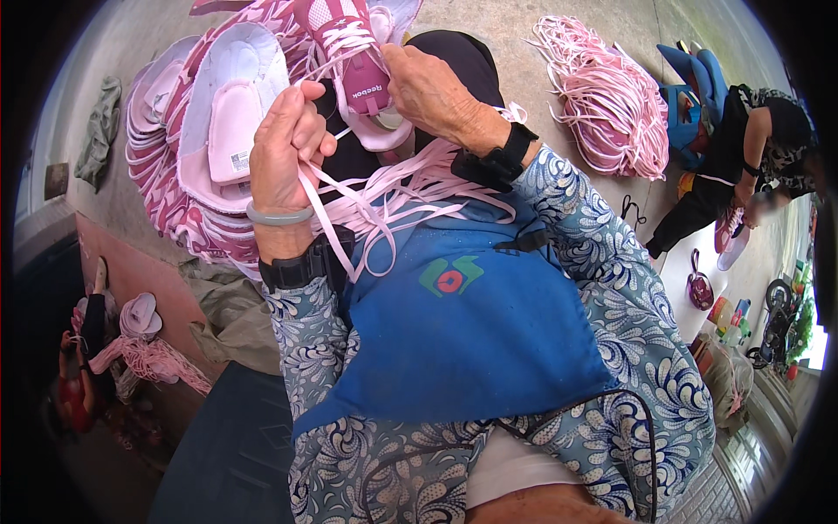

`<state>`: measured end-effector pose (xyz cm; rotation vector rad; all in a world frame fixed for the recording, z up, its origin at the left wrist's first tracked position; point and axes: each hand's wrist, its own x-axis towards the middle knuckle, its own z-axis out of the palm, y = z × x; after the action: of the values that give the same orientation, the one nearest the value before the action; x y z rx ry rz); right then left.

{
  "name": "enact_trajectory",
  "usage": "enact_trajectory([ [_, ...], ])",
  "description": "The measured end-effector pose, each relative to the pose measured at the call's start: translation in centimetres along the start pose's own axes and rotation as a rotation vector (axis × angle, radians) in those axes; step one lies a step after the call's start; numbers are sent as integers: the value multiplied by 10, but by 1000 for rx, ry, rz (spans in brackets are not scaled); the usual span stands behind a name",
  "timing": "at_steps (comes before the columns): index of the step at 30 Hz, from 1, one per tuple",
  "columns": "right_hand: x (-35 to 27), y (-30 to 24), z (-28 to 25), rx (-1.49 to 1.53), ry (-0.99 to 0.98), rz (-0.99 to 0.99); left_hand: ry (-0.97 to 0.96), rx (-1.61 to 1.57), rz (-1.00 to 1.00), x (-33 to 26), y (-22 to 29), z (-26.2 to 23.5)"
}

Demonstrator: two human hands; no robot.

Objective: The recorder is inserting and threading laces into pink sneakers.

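Observation:
A dark pink sneaker (367, 77) with a lighter sole and white-pink lacing stands toe-up between my knees. My left hand (288, 138) is curled, left of the sneaker, pinching a pale pink shoelace (335, 63). That lace stretches over the sneaker's front to my right hand (439, 94), whose bent fingers close at the shoe's right side. The right fingertips are partly hidden. A loose lace end (318, 210) hangs below my left palm. More pink laces (415, 188) lie in a tangle across my lap, over a blue apron (471, 341).
Stacked pink shoe uppers (196, 231) rise close by my left hand. A big bundle of pink laces (602, 100) rests on the floor at right. Another person (755, 157) holds a pink shoe at far right. A second person (78, 380) sits at lower left near more laces.

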<state>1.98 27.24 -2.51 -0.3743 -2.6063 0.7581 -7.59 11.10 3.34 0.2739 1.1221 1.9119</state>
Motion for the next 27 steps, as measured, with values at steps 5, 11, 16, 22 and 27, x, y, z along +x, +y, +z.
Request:
enact_trajectory([
  [5,6,15,-1,75,-61,-13,-249,-207,-140,-1,5,6],
  [11,-22,-2,-25,169,96,50,-437,212,-524,-49,-27,47],
  [16,-19,-25,-32,1172,-281,599,-632,245,-618,-45,-31,63],
  [22,-6,-12,-41,1741,-351,782,-646,377,-399,-47,-18,46],
  [27,-28,52,-62,1345,-158,819,-189,243,34,-84,23,-26],
])
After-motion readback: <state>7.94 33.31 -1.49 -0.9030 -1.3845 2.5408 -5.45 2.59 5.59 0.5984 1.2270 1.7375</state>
